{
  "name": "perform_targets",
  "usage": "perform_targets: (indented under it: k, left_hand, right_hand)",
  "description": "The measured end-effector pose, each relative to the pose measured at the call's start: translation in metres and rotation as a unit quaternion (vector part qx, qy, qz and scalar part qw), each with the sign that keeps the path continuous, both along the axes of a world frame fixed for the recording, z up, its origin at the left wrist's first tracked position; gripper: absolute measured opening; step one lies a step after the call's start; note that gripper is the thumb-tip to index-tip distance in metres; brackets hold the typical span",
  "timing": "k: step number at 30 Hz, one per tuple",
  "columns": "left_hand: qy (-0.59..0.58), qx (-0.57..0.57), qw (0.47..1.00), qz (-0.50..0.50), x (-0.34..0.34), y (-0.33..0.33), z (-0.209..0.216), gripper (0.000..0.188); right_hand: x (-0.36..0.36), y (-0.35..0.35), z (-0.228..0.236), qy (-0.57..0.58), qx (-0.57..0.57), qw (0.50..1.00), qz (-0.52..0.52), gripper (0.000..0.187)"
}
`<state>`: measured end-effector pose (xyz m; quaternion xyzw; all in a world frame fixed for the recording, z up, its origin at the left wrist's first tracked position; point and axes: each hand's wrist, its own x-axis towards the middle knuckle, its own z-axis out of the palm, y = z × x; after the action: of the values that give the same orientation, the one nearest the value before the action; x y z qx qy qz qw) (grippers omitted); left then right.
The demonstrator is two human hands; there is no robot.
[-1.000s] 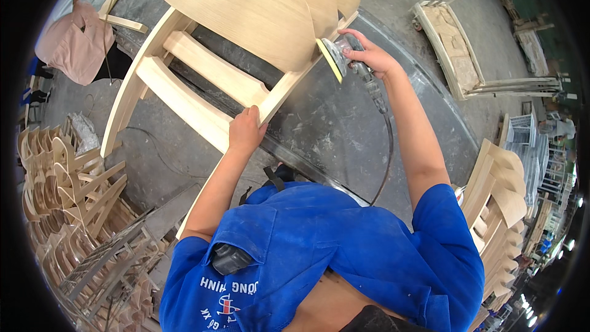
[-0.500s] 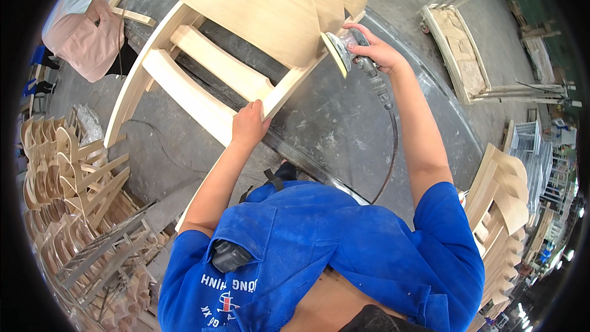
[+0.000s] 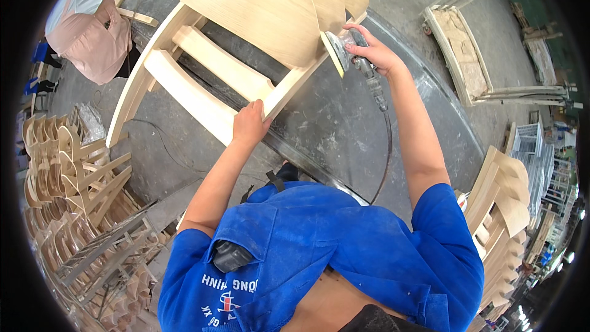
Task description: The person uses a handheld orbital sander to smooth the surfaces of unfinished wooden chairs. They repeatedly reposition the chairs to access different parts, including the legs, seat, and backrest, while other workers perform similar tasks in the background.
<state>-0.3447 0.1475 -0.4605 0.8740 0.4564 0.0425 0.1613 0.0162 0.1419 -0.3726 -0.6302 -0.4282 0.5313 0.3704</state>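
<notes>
A pale wooden chair frame (image 3: 196,95) with broad curved panels (image 3: 252,9) lies on the dark worktable (image 3: 319,123). My left hand (image 3: 249,124) is closed around the frame's near corner, where two rails meet. In my right hand (image 3: 378,52) is a pneumatic orbital sander (image 3: 362,61), gripped with the fingers over its body. Its round pad (image 3: 332,54) stands on edge against the side rail, just beside the rounded end of the near panel. A dark air hose (image 3: 388,154) runs from the sander's handle down toward my body.
Stacks of curved wooden chair parts (image 3: 80,172) stand at the left, and more chair frames (image 3: 498,203) at the right. A wheeled trolley (image 3: 458,52) is at the far right. Another person in a pink apron (image 3: 92,43) works at the far left.
The sander has tilted slightly and its hose has shifted a little left. My left hand keeps its place on the frame. The other person has moved slightly right.
</notes>
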Motion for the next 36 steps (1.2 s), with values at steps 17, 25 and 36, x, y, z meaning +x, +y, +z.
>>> perform_targets:
  k: [17,25,36]
  left_hand:
    - [-0.013,-0.028,1.0,0.004,-0.003,0.002,0.0,0.037]
    - [-0.025,-0.021,0.999,-0.004,-0.004,0.002,0.0,0.038]
    - [-0.035,-0.018,0.999,-0.004,-0.005,0.001,-0.003,0.038]
  right_hand:
    - [0.002,-0.005,-0.018,-0.014,0.004,1.0,-0.014,0.062]
    - [0.008,-0.006,0.002,0.023,0.031,0.999,0.023,0.062]
    - [-0.006,0.005,0.036,0.171,0.052,0.984,0.018,0.059]
